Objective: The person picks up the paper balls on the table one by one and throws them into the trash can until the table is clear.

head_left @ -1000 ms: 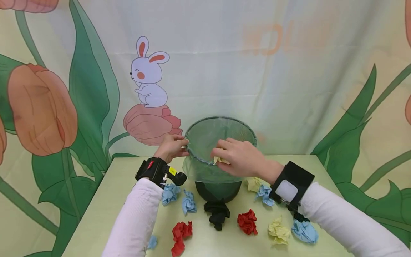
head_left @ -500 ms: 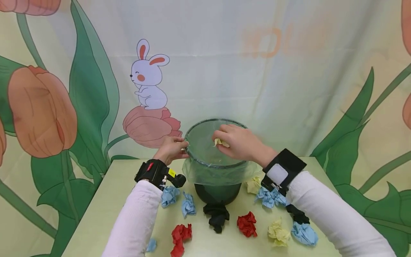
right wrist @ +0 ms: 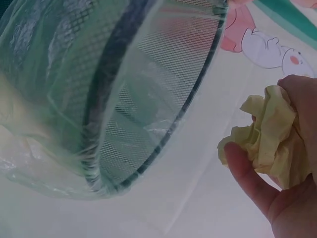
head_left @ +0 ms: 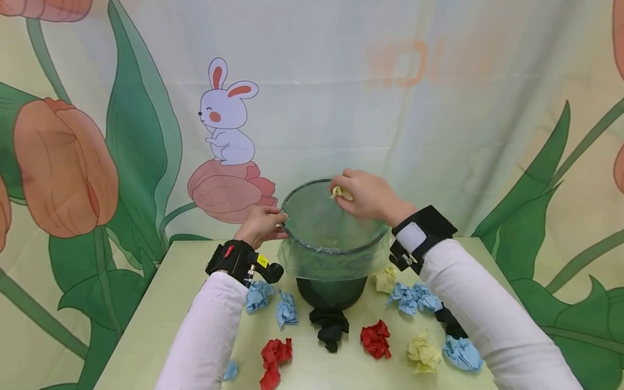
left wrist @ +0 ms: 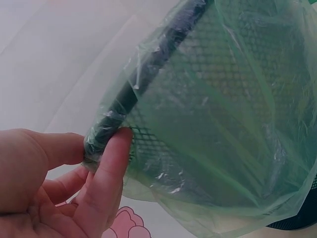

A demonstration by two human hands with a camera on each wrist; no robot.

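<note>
A black mesh wastebasket (head_left: 331, 292), lined with a thin green bag (head_left: 317, 268) folded over its rim, stands at the back of the table. My left hand (head_left: 260, 225) pinches the rim at its left side; in the left wrist view the thumb (left wrist: 67, 148) and a finger lie on either side of the bagged rim. Over the basket's right part, my right hand (head_left: 365, 195) grips a crumpled yellow paper ball (head_left: 342, 193). The right wrist view shows that paper ball (right wrist: 272, 136) between thumb and fingers, apart from the rim.
Blue paper balls (head_left: 286, 309) lie left and right of the basket. In front are a black paper ball (head_left: 330, 327), red ones (head_left: 375, 339) and a yellow one (head_left: 423, 353). Behind the table (head_left: 170, 303) hangs a curtain (head_left: 439, 135) printed with tulips and a rabbit.
My right hand has risen from the basket's near rim toward its far right side, still holding the yellow paper ball. The left hand keeps its place on the rim.
</note>
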